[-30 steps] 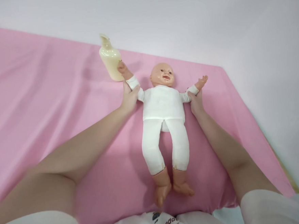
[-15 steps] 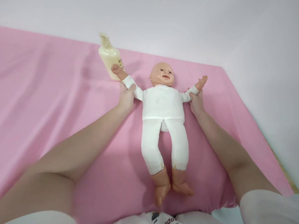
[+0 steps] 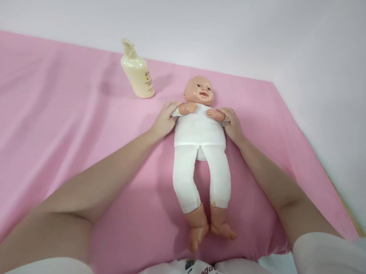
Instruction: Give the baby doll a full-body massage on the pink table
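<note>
On pink cloth-covered table [image 3: 75, 119]: plastic baby doll in white suit [image 3: 200, 152], supine, centre. Left hand [image 3: 164, 120] gripping doll's arm, folded onto chest. Right hand [image 3: 232, 124] likewise closed round other arm. Cream pump bottle [image 3: 137, 71] upright, apart, beyond left hand.

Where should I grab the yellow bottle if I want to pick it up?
Hold the cream bottle round its wide lower body, coming from the front or its left side. It stands upright on the pink cloth, and the pump top is narrow and would likely slip. The doll lies to its right, so that side is more crowded.
</note>
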`<state>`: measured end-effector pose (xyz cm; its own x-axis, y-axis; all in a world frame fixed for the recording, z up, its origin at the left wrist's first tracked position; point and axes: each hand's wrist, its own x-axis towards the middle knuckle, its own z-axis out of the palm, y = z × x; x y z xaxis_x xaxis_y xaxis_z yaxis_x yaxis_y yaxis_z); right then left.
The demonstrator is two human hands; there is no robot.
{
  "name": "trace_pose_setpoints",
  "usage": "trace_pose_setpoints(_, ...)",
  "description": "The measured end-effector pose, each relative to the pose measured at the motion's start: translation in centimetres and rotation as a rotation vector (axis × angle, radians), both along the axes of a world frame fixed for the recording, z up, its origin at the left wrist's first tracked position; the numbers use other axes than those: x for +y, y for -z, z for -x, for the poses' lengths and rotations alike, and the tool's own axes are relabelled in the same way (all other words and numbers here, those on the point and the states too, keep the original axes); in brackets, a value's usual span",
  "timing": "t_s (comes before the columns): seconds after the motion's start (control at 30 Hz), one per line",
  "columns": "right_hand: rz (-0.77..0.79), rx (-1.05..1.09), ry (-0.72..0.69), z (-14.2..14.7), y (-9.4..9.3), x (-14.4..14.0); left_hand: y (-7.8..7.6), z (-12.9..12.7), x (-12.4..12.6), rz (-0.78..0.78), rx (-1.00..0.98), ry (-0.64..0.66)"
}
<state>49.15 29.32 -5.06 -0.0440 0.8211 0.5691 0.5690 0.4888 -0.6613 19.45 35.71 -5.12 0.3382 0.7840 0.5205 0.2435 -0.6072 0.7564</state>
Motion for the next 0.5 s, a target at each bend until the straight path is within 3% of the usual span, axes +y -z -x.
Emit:
trace_pose_setpoints(0.2, -0.02, -0.04, 0.016, 0.0, 0.2, 0.1, -0.5, 0.0, -0.6, -0.052, 0.13, -0.042)
trace_pose_setpoints(0.5, 0.112, 0.219, 0.123, -0.9, 1.0, 0.6, 0.9, -0.2, 0.6, 0.12, -0.206, -0.151)
